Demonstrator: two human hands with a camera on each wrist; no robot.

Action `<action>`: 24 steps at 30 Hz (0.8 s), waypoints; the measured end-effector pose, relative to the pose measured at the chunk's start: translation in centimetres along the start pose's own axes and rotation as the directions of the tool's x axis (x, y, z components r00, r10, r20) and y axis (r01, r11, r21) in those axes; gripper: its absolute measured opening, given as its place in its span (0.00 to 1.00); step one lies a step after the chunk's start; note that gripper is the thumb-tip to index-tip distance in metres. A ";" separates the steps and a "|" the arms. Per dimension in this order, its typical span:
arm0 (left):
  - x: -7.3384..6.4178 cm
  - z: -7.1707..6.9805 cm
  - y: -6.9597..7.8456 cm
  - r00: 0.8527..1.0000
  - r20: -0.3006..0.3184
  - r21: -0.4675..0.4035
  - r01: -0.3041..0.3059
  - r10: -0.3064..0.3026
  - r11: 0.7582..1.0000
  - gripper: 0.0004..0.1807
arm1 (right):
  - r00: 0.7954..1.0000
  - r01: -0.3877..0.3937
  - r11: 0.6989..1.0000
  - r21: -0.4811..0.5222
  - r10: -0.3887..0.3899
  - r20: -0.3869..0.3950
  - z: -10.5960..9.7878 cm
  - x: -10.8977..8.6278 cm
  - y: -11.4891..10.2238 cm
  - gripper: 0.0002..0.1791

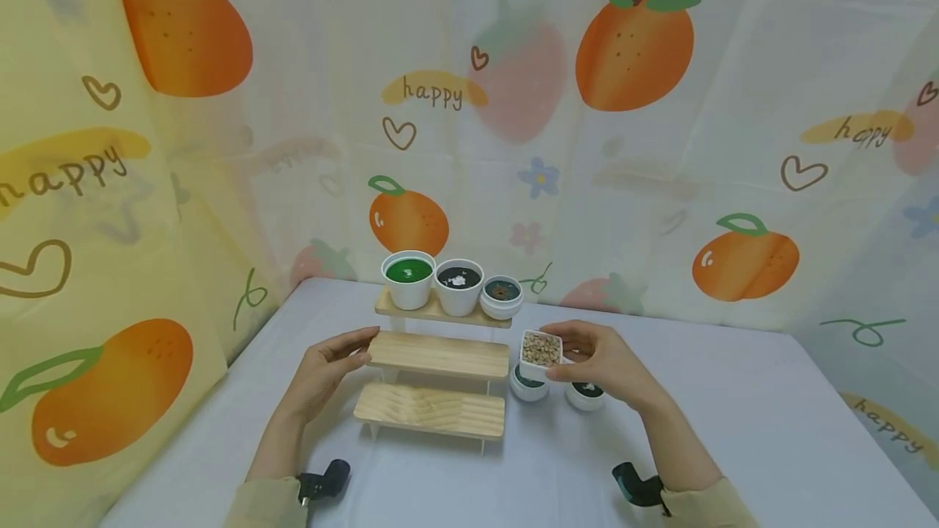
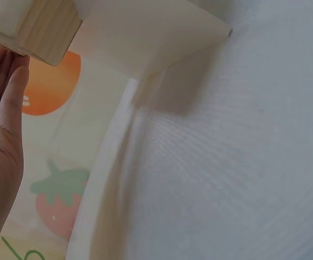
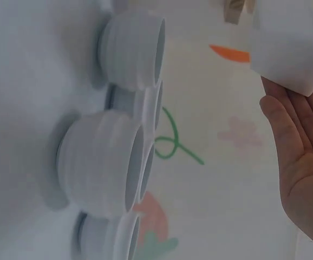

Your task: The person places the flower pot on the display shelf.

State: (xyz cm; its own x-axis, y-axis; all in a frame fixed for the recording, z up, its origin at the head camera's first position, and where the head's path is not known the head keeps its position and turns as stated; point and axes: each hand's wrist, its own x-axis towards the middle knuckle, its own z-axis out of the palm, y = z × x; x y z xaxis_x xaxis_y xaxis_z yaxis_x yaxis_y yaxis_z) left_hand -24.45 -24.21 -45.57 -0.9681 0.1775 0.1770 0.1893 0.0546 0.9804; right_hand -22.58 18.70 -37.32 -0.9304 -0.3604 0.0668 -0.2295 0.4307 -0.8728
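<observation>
"Right hand [image 1: 597, 353] first: what have we got in it?"

"We're pinching a small, smooth, white square-mouthed pot [image 1: 534, 369] filled with tan gravel [image 1: 541, 347], thumb on its near side, fingers on its far side. It hangs in the air just right of the pale wooden middle plank [image 1: 440, 355], partly hiding a round white pot with a dark filling [image 1: 530, 393] from the head camera."

"And our left hand [image 1: 319, 373]?"

"Fingers nearly straight, touching the left end of that plank. Whether they bear any of its weight, we can't tell."

"How should the square pot handle?"

"Light, we'd judge, with the gravel adding a little heft. Its walls look stiff; ceramic or plastic, we can't say. Glossy sides could slip, and if it's ceramic, a drop might chip it."

"Best place to hold it?"

"Across two opposite flat walls, below the rim, where our finger pads can sit squarely. We'd keep it level too: the gravel looks loose and lies close to the rim, so tilting could spill some."

"And the plank?"

"Rigid wood; a light touch at its end should steady it."
</observation>
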 end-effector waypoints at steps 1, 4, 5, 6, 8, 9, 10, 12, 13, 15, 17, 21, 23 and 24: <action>0.0 0.0 0.0 1.000 0.000 -0.003 -0.001 0.001 1.000 0.27 | 1.000 0.008 1.000 0.002 -0.008 0.004 0.3 0.1 -0.2 0.34; 0.1 0.0 0.0 1.000 0.003 -0.009 -0.003 0.003 1.000 0.27 | 0.999 0.033 0.999 0.022 -0.033 0.016 1.0 0.6 -0.8 0.34; 0.1 0.0 0.0 1.000 0.004 -0.010 -0.003 0.003 1.000 0.27 | 0.999 0.040 0.999 0.028 -0.041 0.022 1.2 0.7 -1.0 0.34; 0.1 0.0 0.0 1.000 0.005 -0.011 -0.001 0.002 1.000 0.27 | 0.998 0.051 0.998 0.032 -0.052 0.029 1.5 0.8 -1.2 0.34; 0.0 -0.1 0.1 1.000 0.007 -0.012 -0.002 0.002 1.000 0.27 | 0.996 0.073 0.997 0.037 -0.075 0.038 2.0 1.1 -1.6 0.34; 0.0 -0.1 0.1 1.000 0.006 -0.012 -0.002 0.002 1.000 0.27 | 0.996 0.081 0.996 0.033 -0.082 0.039 2.3 1.2 -1.8 0.34; 0.0 0.0 0.0 1.000 0.006 -0.012 -0.001 0.001 1.000 0.27 | 0.995 0.088 0.996 0.028 -0.089 0.040 2.5 1.2 -2.1 0.34; 0.0 0.0 0.1 1.000 0.007 -0.009 -0.002 0.003 1.000 0.27 | 0.994 0.102 0.994 0.024 -0.103 0.044 3.1 1.4 -2.5 0.34; 0.0 0.0 0.0 1.000 0.003 -0.011 -0.003 0.003 1.000 0.27 | 0.993 0.105 0.994 0.023 -0.106 0.044 3.4 1.5 -2.8 0.34; 0.0 0.1 0.1 1.000 0.001 -0.011 -0.004 0.004 1.000 0.26 | 0.992 0.109 0.993 0.040 -0.111 0.057 3.9 1.7 -3.3 0.34; 0.0 0.1 0.1 1.000 0.001 -0.015 -0.006 0.006 1.000 0.26 | 0.991 0.113 0.992 0.062 -0.117 0.071 4.5 2.0 -3.7 0.33; 0.0 0.0 0.1 1.000 0.006 -0.020 -0.009 0.010 1.000 0.26 | 0.986 0.134 0.987 0.084 -0.141 0.090 5.8 2.6 -4.2 0.33; 0.0 0.0 0.1 1.000 0.010 -0.018 -0.008 0.008 1.000 0.27 | 0.984 0.146 0.986 0.075 -0.153 0.089 6.5 2.9 -4.4 0.33; 0.0 0.0 0.1 1.000 0.011 -0.016 -0.007 0.007 1.000 0.27 | 0.984 0.151 0.986 0.067 -0.156 0.088 6.8 3.0 -4.5 0.33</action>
State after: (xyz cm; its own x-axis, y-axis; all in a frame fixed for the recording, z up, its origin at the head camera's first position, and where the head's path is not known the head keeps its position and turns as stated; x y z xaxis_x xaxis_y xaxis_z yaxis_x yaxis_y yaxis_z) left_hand -24.41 -24.23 -45.48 -0.9650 0.1882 0.1828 0.1931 0.0377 0.9804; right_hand -22.41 10.04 -36.52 -0.8543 -0.4947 0.1598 -0.3475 0.3147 -0.8833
